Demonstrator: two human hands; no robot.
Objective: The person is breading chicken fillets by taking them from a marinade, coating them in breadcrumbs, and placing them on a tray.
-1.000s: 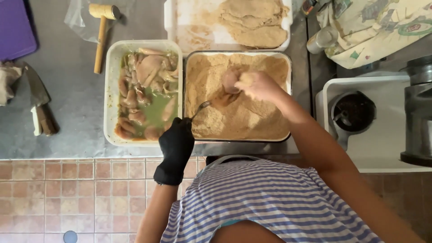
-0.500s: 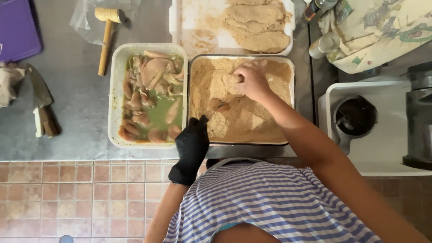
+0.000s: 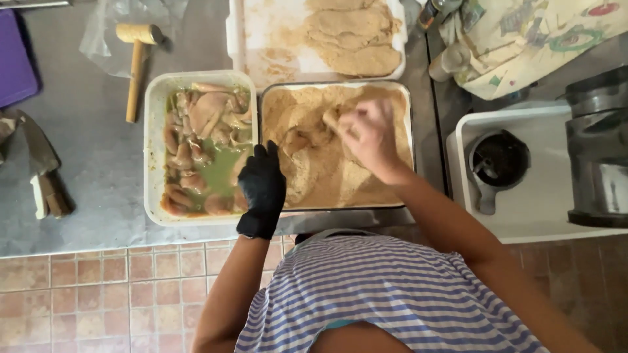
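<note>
Crumb-coated meat piece [image 3: 307, 139] lies tan and dusty in breadcrumb tray [image 3: 400, 98].

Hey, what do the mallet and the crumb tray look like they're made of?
Mallet: likely bare wood, pale tan head and handle, matte. Crumb tray under the right hand: probably metal, thin grey rim with a dull sheen, though enamel can't be excluded.

Grey counter [image 3: 91, 131] with 3 trays [image 3: 154, 131], wooden mallet [image 3: 136, 62], cleaver [image 3: 39, 167], purple board [image 3: 14, 62].
</note>
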